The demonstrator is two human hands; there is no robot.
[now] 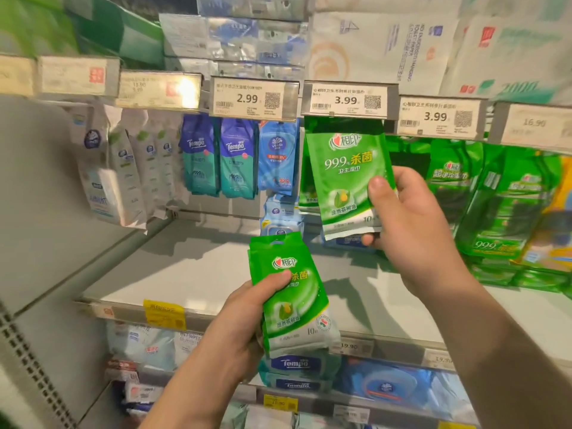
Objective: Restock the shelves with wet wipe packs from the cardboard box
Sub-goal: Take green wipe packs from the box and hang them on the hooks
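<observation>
Green wipe pack [346, 178], "99.9%", under "3.99" tag [348, 100].

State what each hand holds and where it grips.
The right hand pinches a green wipe pack by its lower right edge. The left hand grips a small stack of green packs along its left side.

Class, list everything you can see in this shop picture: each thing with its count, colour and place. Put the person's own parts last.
Raised wipe pack: one, green, under the 3.99 tag.
Lower wipe packs: a small stack, count unclear, green, over the shelf edge.
Tempo packs: two, purple and teal, hanging.
Blue pack: one, hanging beside them.
Price tags: several, white, along the rail.
Shelf: one, grey, mid-frame.
Right hand: holds the raised wipe pack.
Left hand: grips the lower wipe packs.
</observation>
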